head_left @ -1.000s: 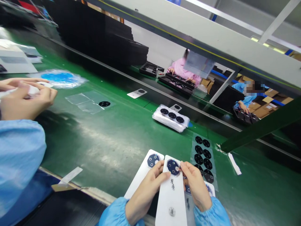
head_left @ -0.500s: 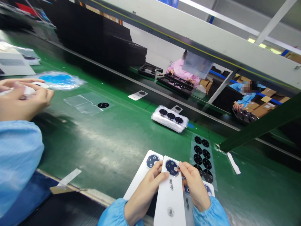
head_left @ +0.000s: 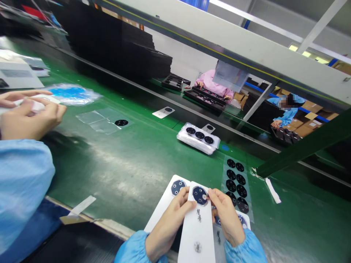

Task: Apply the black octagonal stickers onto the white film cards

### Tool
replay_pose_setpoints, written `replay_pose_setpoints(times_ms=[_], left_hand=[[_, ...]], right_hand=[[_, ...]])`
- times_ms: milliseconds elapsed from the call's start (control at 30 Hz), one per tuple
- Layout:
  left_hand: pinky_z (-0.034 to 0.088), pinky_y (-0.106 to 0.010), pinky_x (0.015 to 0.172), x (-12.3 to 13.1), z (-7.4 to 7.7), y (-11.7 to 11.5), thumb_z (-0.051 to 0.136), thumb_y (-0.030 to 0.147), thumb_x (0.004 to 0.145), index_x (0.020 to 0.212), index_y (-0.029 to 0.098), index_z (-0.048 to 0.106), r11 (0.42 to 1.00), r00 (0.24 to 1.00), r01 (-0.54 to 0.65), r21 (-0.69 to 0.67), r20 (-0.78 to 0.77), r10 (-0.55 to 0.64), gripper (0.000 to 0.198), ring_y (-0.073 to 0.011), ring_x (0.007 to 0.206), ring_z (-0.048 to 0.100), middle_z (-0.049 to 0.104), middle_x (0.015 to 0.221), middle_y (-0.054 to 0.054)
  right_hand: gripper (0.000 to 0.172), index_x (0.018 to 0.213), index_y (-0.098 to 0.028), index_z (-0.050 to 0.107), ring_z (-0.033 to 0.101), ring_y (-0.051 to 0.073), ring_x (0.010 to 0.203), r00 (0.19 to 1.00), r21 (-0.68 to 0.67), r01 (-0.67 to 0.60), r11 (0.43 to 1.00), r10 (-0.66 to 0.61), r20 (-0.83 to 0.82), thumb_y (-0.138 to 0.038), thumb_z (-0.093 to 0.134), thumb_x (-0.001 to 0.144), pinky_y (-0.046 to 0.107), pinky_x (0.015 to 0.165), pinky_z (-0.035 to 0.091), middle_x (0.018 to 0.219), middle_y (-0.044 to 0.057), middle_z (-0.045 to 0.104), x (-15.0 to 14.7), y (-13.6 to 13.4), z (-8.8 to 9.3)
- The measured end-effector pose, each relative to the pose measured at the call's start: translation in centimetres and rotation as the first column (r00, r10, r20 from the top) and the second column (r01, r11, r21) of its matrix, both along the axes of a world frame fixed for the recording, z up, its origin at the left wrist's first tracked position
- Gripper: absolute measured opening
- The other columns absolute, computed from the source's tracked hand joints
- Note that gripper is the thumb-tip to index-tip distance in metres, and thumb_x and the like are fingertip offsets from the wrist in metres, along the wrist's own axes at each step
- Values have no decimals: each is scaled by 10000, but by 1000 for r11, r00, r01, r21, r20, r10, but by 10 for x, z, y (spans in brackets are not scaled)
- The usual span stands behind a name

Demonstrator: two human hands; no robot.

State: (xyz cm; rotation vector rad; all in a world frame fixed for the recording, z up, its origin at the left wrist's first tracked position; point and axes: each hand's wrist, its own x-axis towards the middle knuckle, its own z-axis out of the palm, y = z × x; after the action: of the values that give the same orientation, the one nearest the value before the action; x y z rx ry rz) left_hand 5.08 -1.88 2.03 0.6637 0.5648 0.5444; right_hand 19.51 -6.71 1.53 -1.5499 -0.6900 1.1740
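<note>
My left hand [head_left: 174, 213] is closed on the left edge of a white phone back cover [head_left: 197, 230], its thumb below the dark round camera area [head_left: 200, 196]. The cover bears black brush characters and a grey round mark lower down. At the right side of the camera circle, my right hand [head_left: 226, 215] pinches something small; the fingertips hide most of it. To the left, a second white cover [head_left: 161, 204] lies partly behind my left hand. More covers [head_left: 219, 237] show under and beside my right hand, largely hidden.
Right of my hands lies a sheet of black round stickers [head_left: 236, 182]. Ahead are a wrapped stack [head_left: 197, 140] with three black discs and a white cover [head_left: 163, 112]. A co-worker's hands [head_left: 30, 113] hold something white at left. A green post [head_left: 304, 146] slants at right.
The held cover has shifted very slightly left at its lower end. My right fingertips stay at the camera circle. The co-worker's hands at left have moved slightly right.
</note>
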Motion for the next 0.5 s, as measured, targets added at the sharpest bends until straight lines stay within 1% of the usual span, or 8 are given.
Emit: replay_pose_setpoints(times_ms=[100, 233, 367, 500], left_hand=[[466, -258, 572, 0, -3, 0, 638, 298, 731, 1062, 190, 473, 1000, 1000, 4, 18, -19, -4, 386, -151, 592, 648, 690, 981, -84], [469, -260, 582, 0, -5, -1, 626, 305, 738, 1044, 192, 470, 999, 1000, 11, 39, -15, -10, 362, -158, 616, 654, 685, 987, -86], [462, -254, 573, 0, -2, 0, 618, 292, 738, 1035, 190, 470, 999, 1000, 2, 35, -28, -1, 347, -151, 605, 648, 683, 979, -83], [461, -254, 575, 1, 1, 0, 621, 284, 737, 1029, 188, 469, 1000, 1000, 2, 6, -9, -2, 342, -156, 618, 653, 686, 973, -82]], right_hand=[[502, 677, -152, 513, 415, 37, 377, 1000, 2, -13, 1000, 13, 8, -639, 633, 706, 133, 301, 315, 547, -65, 447, 0, -1, -1], [507, 675, -152, 509, 413, 33, 364, 1000, 8, -20, 1000, 20, 4, -642, 634, 703, 130, 294, 302, 544, -67, 452, 0, -2, -1], [503, 682, -153, 506, 413, 34, 356, 1000, 7, -18, 1000, 18, 1, -640, 629, 709, 131, 291, 307, 535, -69, 455, 0, -2, -2], [500, 682, -154, 501, 414, 34, 352, 1000, 4, -17, 1000, 17, -3, -635, 634, 708, 132, 289, 309, 530, -69, 456, 0, -2, -2]])
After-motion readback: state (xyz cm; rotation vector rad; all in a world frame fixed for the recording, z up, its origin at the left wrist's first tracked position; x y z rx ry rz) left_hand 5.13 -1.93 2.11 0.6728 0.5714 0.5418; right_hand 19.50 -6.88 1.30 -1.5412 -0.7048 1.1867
